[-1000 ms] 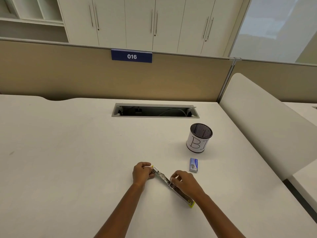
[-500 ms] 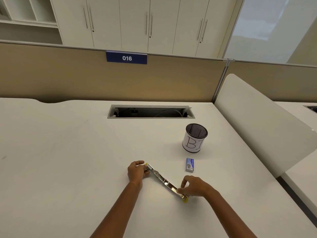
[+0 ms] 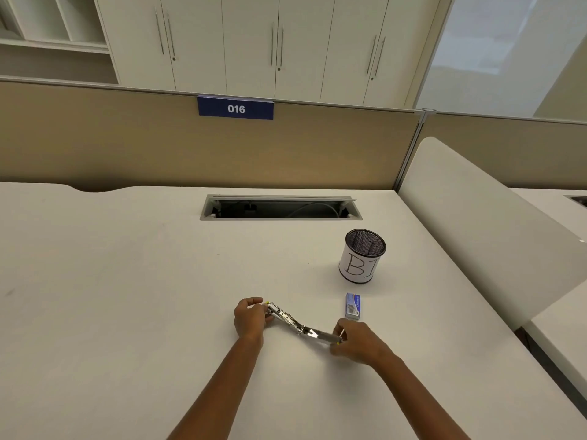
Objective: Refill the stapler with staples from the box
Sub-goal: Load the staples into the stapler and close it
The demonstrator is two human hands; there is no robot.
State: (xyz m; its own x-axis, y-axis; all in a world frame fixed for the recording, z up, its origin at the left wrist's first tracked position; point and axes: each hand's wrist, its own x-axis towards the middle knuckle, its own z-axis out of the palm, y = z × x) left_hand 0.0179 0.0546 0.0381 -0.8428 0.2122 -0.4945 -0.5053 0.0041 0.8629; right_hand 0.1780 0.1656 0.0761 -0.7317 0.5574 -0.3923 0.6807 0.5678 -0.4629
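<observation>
A metal stapler (image 3: 300, 325) with yellow ends lies swung open flat on the white desk (image 3: 127, 296), running from upper left to lower right. My left hand (image 3: 251, 317) grips its upper-left end. My right hand (image 3: 352, 341) holds the lower-right end, its fingers curled around the tip. A small blue staple box (image 3: 353, 306) lies on the desk just beyond my right hand, apart from both hands.
A black mesh pen cup (image 3: 363, 256) wrapped in white paper stands behind the staple box. A cable slot (image 3: 281, 208) opens in the desk farther back. A beige partition with a blue 016 sign (image 3: 235, 108) closes the rear; a white divider (image 3: 476, 223) rises at right.
My right hand slid from the stapler's middle down to its lower-right end, and that half has swung a little flatter. My left hand kept its grip on the other end.
</observation>
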